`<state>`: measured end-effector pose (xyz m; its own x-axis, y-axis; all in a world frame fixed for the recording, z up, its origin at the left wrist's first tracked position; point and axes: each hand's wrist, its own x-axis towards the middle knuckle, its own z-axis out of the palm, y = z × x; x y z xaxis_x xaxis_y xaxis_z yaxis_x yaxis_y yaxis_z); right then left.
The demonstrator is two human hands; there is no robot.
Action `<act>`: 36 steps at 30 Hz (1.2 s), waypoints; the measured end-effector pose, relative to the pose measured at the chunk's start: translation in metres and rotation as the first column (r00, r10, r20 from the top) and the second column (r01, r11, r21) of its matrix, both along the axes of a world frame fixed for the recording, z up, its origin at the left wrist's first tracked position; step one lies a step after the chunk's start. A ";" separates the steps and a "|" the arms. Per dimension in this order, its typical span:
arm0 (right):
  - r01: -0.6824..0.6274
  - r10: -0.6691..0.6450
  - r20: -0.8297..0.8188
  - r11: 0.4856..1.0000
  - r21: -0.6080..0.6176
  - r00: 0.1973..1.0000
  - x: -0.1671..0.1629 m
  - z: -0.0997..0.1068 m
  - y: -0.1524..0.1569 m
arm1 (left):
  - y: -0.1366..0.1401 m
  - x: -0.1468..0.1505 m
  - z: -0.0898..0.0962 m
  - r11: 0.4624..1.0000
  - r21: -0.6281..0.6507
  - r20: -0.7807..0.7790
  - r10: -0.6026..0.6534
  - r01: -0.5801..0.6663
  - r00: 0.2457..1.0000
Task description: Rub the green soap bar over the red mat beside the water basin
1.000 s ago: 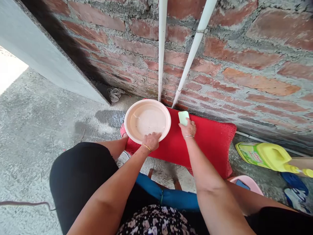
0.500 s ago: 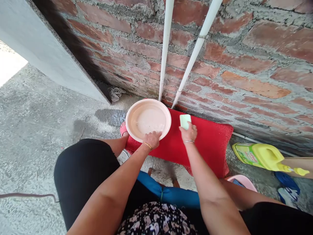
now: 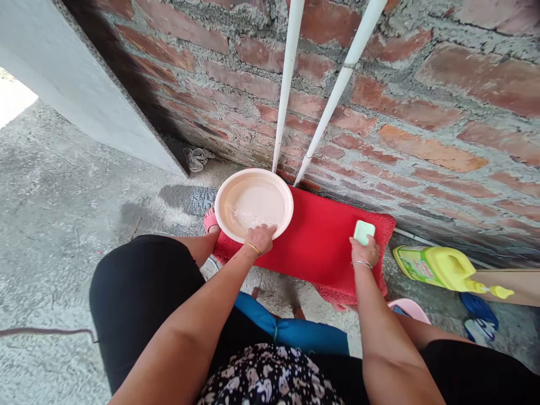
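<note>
A round pale pink basin with water in it stands on the left part of a red mat. At its near rim, my left hand has its fingers curled over the edge, gripping it. Out on the right part of the mat, my right hand is closed round a pale green block, rounded and flat like a bar of soap. The block is against or just above the red cloth; its underside is hidden, so I cannot tell what is beneath it.
A brick wall with two white pipes rises behind the mat. To the right lie a yellow detergent jug, a pink container and blue-and-white footwear. A bundle of rope lies by the grey slab at left.
My right hand has moved right and toward me across the mat with the pale green block. My left hand stays at the basin's rim. The water's surface shows more ripples.
</note>
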<state>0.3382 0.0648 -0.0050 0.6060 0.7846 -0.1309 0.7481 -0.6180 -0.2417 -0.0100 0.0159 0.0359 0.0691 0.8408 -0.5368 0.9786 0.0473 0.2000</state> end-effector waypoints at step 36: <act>-0.448 0.450 -0.031 0.893 0.050 0.893 -0.116 -0.005 0.045 | 0.003 -0.001 -0.006 0.999 -0.034 -0.035 -0.012 0.010 0.999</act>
